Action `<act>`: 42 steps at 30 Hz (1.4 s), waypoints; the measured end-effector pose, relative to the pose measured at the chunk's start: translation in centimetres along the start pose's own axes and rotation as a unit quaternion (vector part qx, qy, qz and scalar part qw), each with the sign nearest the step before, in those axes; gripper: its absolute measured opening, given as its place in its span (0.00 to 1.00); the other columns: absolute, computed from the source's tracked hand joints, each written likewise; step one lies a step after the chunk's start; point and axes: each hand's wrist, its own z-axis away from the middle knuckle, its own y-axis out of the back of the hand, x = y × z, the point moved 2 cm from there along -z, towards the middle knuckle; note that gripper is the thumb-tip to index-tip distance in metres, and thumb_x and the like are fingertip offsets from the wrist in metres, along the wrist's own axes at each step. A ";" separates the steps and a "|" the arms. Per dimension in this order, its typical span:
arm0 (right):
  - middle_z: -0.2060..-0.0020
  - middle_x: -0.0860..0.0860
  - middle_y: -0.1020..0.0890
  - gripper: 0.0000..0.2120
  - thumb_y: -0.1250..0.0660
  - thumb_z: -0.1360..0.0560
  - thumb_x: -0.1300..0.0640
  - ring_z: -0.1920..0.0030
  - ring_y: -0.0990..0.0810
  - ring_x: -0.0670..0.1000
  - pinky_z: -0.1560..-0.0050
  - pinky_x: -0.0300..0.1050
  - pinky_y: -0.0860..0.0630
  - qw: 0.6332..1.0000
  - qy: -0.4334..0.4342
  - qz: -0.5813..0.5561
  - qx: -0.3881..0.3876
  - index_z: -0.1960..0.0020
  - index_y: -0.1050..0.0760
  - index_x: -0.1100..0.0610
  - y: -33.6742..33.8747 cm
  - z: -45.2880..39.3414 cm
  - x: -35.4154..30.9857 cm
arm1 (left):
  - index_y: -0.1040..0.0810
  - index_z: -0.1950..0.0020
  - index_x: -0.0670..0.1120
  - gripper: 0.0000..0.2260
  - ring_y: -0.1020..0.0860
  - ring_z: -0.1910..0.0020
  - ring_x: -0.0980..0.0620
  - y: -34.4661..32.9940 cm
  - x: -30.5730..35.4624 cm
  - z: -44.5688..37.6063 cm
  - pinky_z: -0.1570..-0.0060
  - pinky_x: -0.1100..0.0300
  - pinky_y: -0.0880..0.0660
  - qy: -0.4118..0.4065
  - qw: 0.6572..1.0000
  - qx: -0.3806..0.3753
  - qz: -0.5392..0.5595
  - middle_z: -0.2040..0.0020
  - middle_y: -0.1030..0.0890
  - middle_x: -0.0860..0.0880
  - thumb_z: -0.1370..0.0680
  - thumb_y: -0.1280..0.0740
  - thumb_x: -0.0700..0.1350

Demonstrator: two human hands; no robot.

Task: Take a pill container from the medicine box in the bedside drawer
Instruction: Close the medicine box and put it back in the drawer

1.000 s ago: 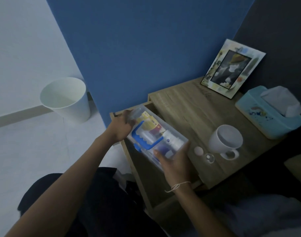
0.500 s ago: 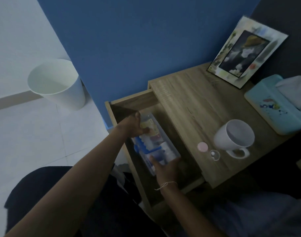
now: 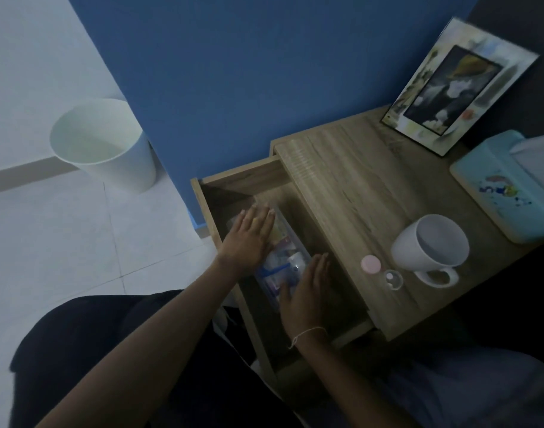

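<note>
At centre frame the medicine box [image 3: 281,267] lies in the open bedside drawer [image 3: 233,186], with the left hand [image 3: 249,239] and right hand [image 3: 307,291] spread flat on its ends, gripping nothing. If they push the drawer shut now, a small clear container [image 3: 393,279] right of the drawer on the surface [image 3: 351,186] could roll off. Dim light and the hands hide the box's contents.

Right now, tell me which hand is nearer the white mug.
Right. The right hand lies at the medicine box's near end, closer to the white mug; the left hand rests at its far end.
</note>
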 end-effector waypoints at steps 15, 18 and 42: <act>0.22 0.56 0.53 0.32 0.52 0.20 0.41 0.22 0.55 0.54 0.24 0.54 0.57 0.971 0.153 0.182 -0.028 0.22 0.56 0.56 1.9 -1.0 -0.9 | 0.56 0.22 0.47 0.28 0.59 0.23 0.46 0.2 -0.3 1.0 0.26 0.48 0.62 0.028 0.996 0.068 -0.040 0.21 0.54 0.44 0.18 0.53 0.57; 0.22 0.56 0.46 0.30 0.50 0.21 0.41 0.22 0.49 0.56 0.25 0.56 0.52 0.966 0.228 0.116 0.036 0.24 0.44 0.55 4.6 -5.1 -3.7 | 0.47 0.23 0.44 0.28 0.53 0.22 0.42 1.7 -1.5 1.1 0.25 0.44 0.55 0.108 0.982 0.155 -0.003 0.22 0.48 0.41 0.19 0.47 0.56; 0.22 0.55 0.45 0.27 0.54 0.19 0.50 0.22 0.51 0.54 0.23 0.56 0.54 0.943 0.219 0.241 0.065 0.22 0.50 0.57 5.6 -18.3 -2.3 | 0.40 0.26 0.43 0.27 0.33 0.29 0.43 1.5 -3.0 0.4 0.29 0.47 0.35 0.284 0.807 0.259 0.448 0.27 0.33 0.41 0.25 0.40 0.47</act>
